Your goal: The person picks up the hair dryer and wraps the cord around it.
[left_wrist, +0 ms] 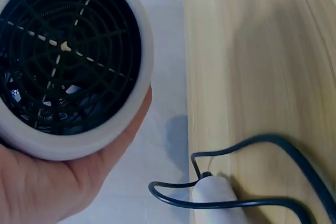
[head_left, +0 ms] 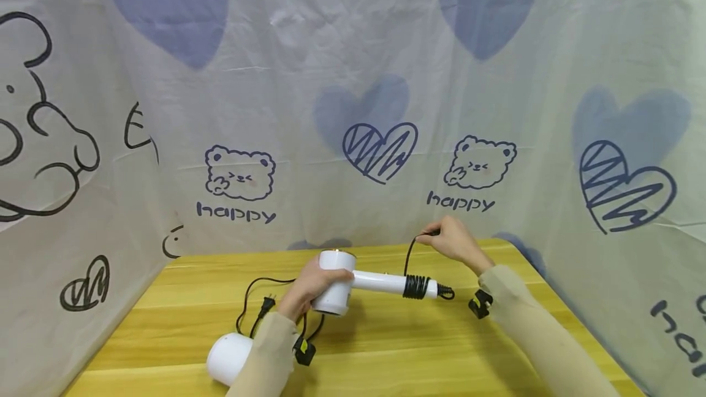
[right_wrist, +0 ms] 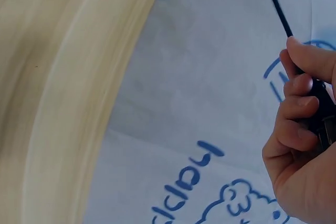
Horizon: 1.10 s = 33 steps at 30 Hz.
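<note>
In the head view my left hand (head_left: 310,282) grips the barrel of a white hair dryer (head_left: 337,287) above the table. Its handle points right, with black power cord (head_left: 416,287) wound around it near the end. My right hand (head_left: 455,241) holds the cord's free end, which runs up from the coil. In the right wrist view, curled fingers wrap a black plug (right_wrist: 321,109), partly hidden. The left wrist view shows the dryer's round dark grille (left_wrist: 100,77) close up, with the left hand (left_wrist: 63,182) below it.
A second white hair dryer (head_left: 228,357) lies at the table's front left, partly behind my left forearm. Its black cord and two-pin plug (head_left: 268,304) spread over the wooden table (head_left: 441,354). A printed white curtain (head_left: 309,201) surrounds the table's back and sides.
</note>
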Each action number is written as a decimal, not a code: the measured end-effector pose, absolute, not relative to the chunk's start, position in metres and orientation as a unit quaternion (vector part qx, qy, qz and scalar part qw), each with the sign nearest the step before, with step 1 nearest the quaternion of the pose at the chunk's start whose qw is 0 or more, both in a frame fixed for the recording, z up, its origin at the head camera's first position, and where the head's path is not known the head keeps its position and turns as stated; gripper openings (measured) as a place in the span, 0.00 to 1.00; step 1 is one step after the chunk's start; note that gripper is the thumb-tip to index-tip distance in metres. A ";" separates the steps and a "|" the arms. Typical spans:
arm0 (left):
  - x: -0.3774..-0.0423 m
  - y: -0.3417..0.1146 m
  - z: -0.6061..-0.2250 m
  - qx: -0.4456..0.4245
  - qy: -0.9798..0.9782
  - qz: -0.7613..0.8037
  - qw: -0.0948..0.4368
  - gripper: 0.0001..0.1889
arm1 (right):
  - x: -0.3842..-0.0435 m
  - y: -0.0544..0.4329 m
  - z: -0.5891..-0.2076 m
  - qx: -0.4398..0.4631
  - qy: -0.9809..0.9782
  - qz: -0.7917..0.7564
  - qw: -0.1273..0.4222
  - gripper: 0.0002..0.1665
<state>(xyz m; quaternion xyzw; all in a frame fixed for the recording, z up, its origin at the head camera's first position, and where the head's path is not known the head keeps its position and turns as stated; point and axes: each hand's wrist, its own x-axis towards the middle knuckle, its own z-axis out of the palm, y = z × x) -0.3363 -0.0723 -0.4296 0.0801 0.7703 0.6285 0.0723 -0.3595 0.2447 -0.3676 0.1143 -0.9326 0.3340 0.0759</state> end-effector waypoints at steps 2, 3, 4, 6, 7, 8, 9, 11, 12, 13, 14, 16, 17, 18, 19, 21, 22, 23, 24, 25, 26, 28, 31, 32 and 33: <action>-0.337 -0.072 -0.431 0.072 0.784 0.615 0.050 0.38 | -0.356 0.240 -0.364 0.113 -0.932 0.335 0.080 0.17; -0.337 -0.072 -0.431 0.066 0.789 0.609 0.041 0.39 | -0.354 0.237 -0.363 0.109 -0.932 0.337 0.081 0.16; -0.337 -0.071 -0.433 0.060 0.793 0.605 0.034 0.39 | -0.352 0.236 -0.362 0.109 -0.932 0.337 0.082 0.16; -0.337 -0.069 -0.434 0.047 0.799 0.599 0.016 0.40 | -0.348 0.233 -0.362 0.113 -0.932 0.333 0.087 0.15; -0.338 -0.069 -0.434 0.043 0.802 0.595 0.003 0.40 | -0.346 0.231 -0.361 0.114 -0.931 0.334 0.090 0.14; -0.338 -0.068 -0.434 0.037 0.808 0.589 -0.011 0.40 | -0.344 0.230 -0.361 0.118 -0.931 0.332 0.095 0.14; -0.338 -0.066 -0.434 0.031 0.810 0.585 -0.024 0.41 | -0.342 0.228 -0.361 0.122 -0.930 0.332 0.100 0.13; -0.338 -0.064 -0.433 0.015 0.817 0.575 -0.054 0.41 | -0.339 0.226 -0.361 0.132 -0.928 0.329 0.110 0.12; -0.338 -0.063 -0.432 0.006 0.817 0.573 -0.069 0.41 | -0.338 0.224 -0.361 0.137 -0.927 0.329 0.116 0.12; -0.338 -0.062 -0.430 -0.007 0.817 0.570 -0.084 0.41 | -0.337 0.223 -0.362 0.141 -0.926 0.328 0.122 0.12; -0.338 -0.061 -0.429 -0.020 0.816 0.569 -0.099 0.41 | -0.336 0.222 -0.362 0.147 -0.925 0.326 0.128 0.11; -0.339 -0.059 -0.428 -0.048 0.811 0.569 -0.124 0.42 | -0.335 0.219 -0.364 0.158 -0.922 0.328 0.132 0.11; -0.339 -0.058 -0.427 -0.060 0.809 0.568 -0.136 0.42 | -0.335 0.218 -0.365 0.162 -0.920 0.332 0.131 0.11; -0.339 -0.057 -0.427 -0.071 0.807 0.568 -0.145 0.42 | -0.334 0.218 -0.367 0.168 -0.918 0.336 0.129 0.12; -0.340 -0.056 -0.427 -0.081 0.806 0.567 -0.152 0.42 | -0.334 0.217 -0.368 0.173 -0.916 0.339 0.128 0.12; -0.340 -0.054 -0.427 -0.095 0.798 0.574 -0.159 0.43 | -0.332 0.215 -0.369 0.183 -0.912 0.348 0.117 0.13; -0.341 -0.054 -0.427 -0.102 0.793 0.579 -0.161 0.43 | -0.331 0.214 -0.370 0.186 -0.911 0.352 0.109 0.14; -0.341 -0.053 -0.428 -0.108 0.787 0.585 -0.163 0.43 | -0.330 0.214 -0.371 0.191 -0.910 0.352 0.104 0.15; -0.342 -0.053 -0.428 -0.113 0.779 0.595 -0.164 0.43 | -0.329 0.213 -0.372 0.200 -0.910 0.351 0.097 0.15; -0.342 -0.053 -0.428 -0.118 0.769 0.607 -0.164 0.43 | -0.328 0.212 -0.373 0.209 -0.908 0.352 0.089 0.16; -0.343 -0.053 -0.429 -0.124 0.757 0.620 -0.164 0.42 | -0.327 0.212 -0.374 0.215 -0.906 0.355 0.080 0.16; -0.344 -0.054 -0.429 -0.133 0.733 0.650 -0.152 0.42 | -0.326 0.212 -0.377 0.231 -0.901 0.360 0.065 0.17; -0.345 -0.055 -0.429 -0.130 0.676 0.716 -0.119 0.40 | -0.325 0.214 -0.383 0.243 -0.890 0.384 0.044 0.19; -0.345 -0.055 -0.429 -0.126 0.657 0.736 -0.105 0.39 | -0.325 0.215 -0.386 0.245 -0.885 0.393 0.036 0.20; -0.345 -0.054 -0.428 -0.122 0.638 0.755 -0.091 0.39 | -0.325 0.217 -0.388 0.244 -0.880 0.405 0.027 0.20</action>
